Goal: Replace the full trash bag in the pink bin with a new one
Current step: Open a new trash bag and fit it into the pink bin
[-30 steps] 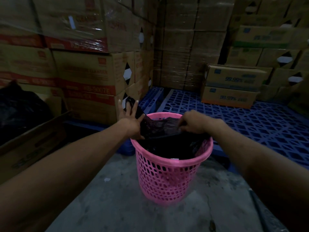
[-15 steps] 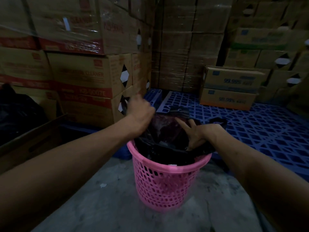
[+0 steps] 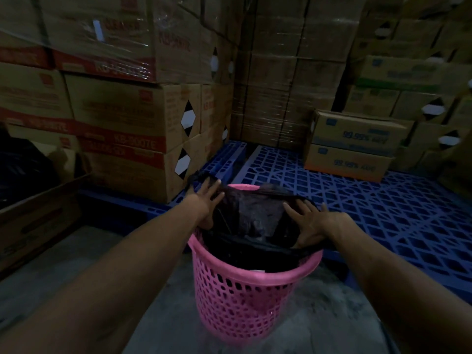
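Note:
A pink perforated bin (image 3: 242,302) stands on the concrete floor in front of me. A black trash bag (image 3: 252,215) lies crumpled across its mouth, bulging above the rim. My left hand (image 3: 204,200) grips the bag's edge at the bin's far left rim, fingers spread over the plastic, and a bag corner sticks up behind it. My right hand (image 3: 309,223) holds the bag at the right rim, fingers splayed on top and the thumb tucked under the edge. What the bag holds is hidden.
Stacked cardboard boxes (image 3: 122,118) wall in the left and back. Blue plastic pallets (image 3: 383,213) cover the floor to the right, with two boxes (image 3: 352,146) on them. An open carton (image 3: 38,215) at the left holds another black bag (image 3: 20,169).
My left hand went from a closed fist on the bag to spread fingers at the left rim. My right hand slid outward to the right rim, spreading the bag wider.

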Tool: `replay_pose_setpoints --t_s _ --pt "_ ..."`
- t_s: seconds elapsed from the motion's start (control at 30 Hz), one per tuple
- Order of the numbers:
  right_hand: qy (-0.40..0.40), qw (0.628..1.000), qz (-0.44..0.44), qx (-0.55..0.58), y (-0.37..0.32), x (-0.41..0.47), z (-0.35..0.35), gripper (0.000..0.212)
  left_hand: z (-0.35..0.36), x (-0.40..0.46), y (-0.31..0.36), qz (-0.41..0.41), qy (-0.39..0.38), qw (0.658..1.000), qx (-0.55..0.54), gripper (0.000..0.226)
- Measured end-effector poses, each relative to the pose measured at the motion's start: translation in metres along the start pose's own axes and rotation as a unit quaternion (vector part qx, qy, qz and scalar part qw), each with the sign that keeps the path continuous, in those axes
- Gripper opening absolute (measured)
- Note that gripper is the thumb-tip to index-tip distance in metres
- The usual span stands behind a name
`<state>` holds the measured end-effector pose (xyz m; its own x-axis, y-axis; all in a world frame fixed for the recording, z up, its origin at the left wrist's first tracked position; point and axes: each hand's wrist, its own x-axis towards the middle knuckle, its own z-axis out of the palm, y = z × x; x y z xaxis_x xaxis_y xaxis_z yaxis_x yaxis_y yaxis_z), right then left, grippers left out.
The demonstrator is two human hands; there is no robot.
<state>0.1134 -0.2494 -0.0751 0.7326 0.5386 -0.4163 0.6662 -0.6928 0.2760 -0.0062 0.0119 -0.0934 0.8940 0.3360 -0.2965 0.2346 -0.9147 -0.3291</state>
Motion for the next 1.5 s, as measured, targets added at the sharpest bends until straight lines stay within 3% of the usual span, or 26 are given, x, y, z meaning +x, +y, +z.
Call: replay_pose_setpoints --t_s 0.17,0.33,0.63,0.7,0.87,1.03,1.2,1.37,1.5 --pt "0.047 0.998 -0.023 0.031 0.004 0.029 -0.008 0.123 -0.018 0.018 -0.021 -0.012 0.008 0.996 -0.090 0.117" --pt "0.058 0.988 -0.069 0.125 0.008 0.061 -0.014 0.114 -0.019 0.046 -0.031 -0.006 -0.012 0.979 -0.203 0.114" --pt "0.050 0.941 -0.081 0.324 0.025 0.080 -0.011 0.093 0.012 0.054 -0.046 0.051 -0.040 0.859 -0.509 0.066" --pt "0.051 0.933 -0.089 0.346 0.028 0.075 -0.007 0.095 0.015 0.043 -0.050 0.073 -0.042 0.845 -0.529 0.069" --pt "0.120 0.923 -0.100 0.351 0.029 0.045 0.013 0.090 0.018 0.013 -0.053 0.089 -0.013 0.852 -0.516 0.096" --pt "0.144 0.934 -0.085 0.317 0.020 0.009 0.028 0.092 0.018 -0.012 -0.056 0.098 -0.048 0.855 -0.507 0.121" --pt "0.128 0.948 -0.074 0.280 0.008 -0.028 0.040 0.093 0.005 -0.043 -0.055 0.132 -0.064 0.844 -0.516 0.093" --pt "0.147 0.951 -0.083 0.258 -0.002 -0.059 0.048 0.095 0.011 -0.064 -0.052 0.156 -0.037 0.885 -0.437 0.082" --pt "0.176 0.940 -0.097 0.278 -0.005 -0.076 0.052 0.084 0.027 -0.080 -0.045 0.154 0.048 0.923 -0.351 0.053"
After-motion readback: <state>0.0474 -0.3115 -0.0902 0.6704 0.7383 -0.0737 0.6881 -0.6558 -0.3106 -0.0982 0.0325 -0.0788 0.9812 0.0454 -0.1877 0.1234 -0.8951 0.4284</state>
